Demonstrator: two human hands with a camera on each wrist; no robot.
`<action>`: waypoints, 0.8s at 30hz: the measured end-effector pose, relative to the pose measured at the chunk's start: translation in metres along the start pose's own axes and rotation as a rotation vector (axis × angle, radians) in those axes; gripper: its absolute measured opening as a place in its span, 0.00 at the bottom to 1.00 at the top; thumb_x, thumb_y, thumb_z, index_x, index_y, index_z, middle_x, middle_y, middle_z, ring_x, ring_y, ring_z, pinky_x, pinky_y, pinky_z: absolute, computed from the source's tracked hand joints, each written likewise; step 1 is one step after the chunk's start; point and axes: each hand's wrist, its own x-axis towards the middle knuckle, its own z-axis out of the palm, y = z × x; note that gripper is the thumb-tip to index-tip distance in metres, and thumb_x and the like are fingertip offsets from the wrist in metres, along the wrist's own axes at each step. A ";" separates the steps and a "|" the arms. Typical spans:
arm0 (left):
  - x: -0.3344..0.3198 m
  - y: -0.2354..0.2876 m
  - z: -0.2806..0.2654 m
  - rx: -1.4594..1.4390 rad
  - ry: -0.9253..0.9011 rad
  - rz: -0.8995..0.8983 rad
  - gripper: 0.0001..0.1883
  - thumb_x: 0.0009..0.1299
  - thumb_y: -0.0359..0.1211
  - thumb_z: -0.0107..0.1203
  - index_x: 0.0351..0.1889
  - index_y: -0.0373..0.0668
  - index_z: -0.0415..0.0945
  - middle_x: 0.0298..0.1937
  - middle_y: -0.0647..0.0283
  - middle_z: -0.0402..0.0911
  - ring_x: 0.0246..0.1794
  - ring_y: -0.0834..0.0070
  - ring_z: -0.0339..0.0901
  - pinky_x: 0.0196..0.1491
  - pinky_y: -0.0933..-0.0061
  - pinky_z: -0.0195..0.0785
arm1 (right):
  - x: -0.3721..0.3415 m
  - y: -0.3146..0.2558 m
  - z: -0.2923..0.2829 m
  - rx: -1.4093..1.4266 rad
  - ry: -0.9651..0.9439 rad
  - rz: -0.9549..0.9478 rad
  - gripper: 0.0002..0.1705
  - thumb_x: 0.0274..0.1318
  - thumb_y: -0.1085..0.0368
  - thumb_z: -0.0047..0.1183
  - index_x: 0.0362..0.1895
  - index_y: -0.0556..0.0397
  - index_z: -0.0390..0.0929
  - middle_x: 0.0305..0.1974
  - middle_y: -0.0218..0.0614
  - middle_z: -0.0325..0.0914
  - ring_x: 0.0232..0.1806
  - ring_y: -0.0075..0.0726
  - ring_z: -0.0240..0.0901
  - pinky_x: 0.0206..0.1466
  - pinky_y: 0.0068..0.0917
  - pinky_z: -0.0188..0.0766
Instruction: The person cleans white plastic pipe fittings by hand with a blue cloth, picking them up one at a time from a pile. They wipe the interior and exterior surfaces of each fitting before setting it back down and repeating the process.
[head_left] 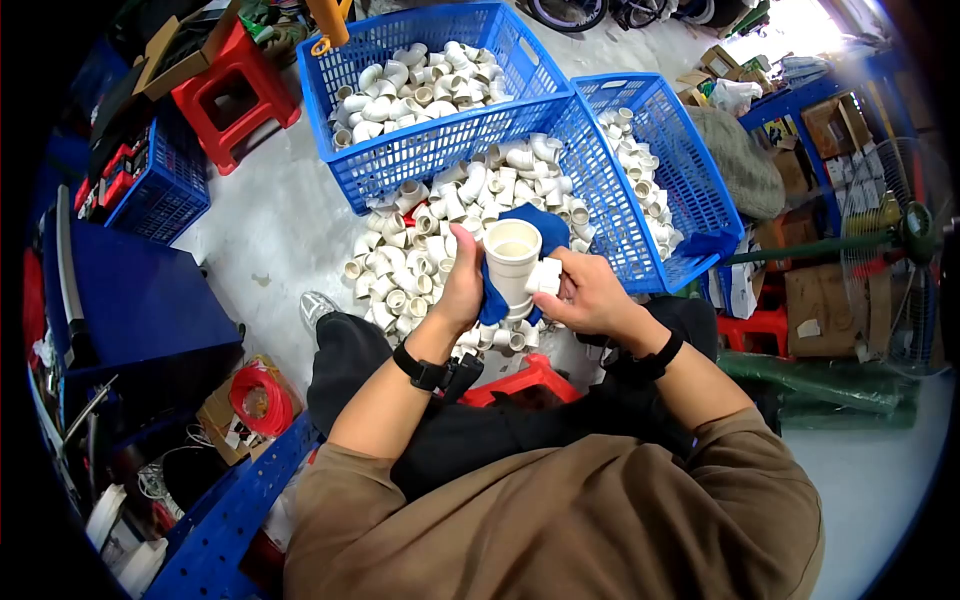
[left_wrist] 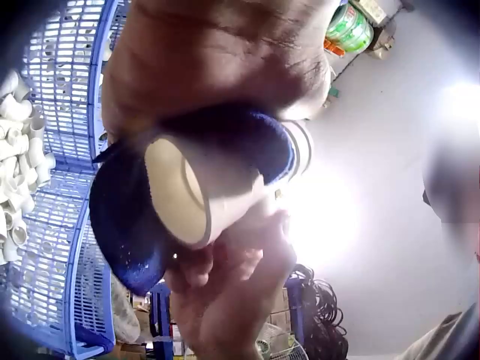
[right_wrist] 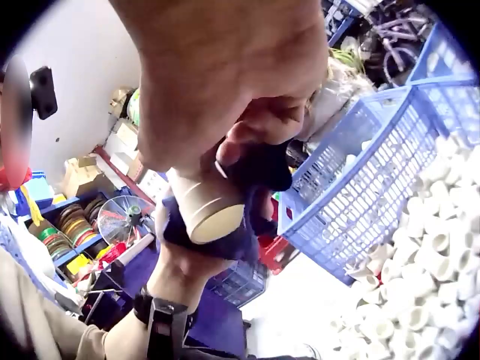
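Observation:
Between my two hands is a large white plastic pipe tee [head_left: 512, 262], its round mouth facing up in the head view. My left hand [head_left: 463, 280] holds a dark blue cloth [head_left: 493, 303] against the tee's left side. At the other side, my right hand [head_left: 595, 290] grips the short side branch [head_left: 544, 276] between thumb and fingers. The left wrist view shows the blue cloth [left_wrist: 124, 217] draped round the tee [left_wrist: 214, 199], over part of its outside. In the right wrist view the tee's open end [right_wrist: 217, 223] points down, with cloth behind it.
A heap of white elbow fittings [head_left: 465, 195] lies on the floor ahead. Blue crates [head_left: 440, 135] with more fittings stand behind and to the right. A red stool [head_left: 530, 378] is between the knees. A fan [head_left: 890, 240] stands at right, a dark blue cabinet [head_left: 140, 270] at left.

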 end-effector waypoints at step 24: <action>0.000 -0.005 0.008 0.049 0.093 -0.033 0.30 0.71 0.44 0.58 0.63 0.33 0.69 0.55 0.56 0.80 0.52 0.70 0.81 0.53 0.67 0.76 | 0.013 0.009 0.004 0.100 0.167 0.015 0.25 0.64 0.45 0.57 0.39 0.58 0.74 0.32 0.36 0.70 0.32 0.31 0.67 0.34 0.30 0.65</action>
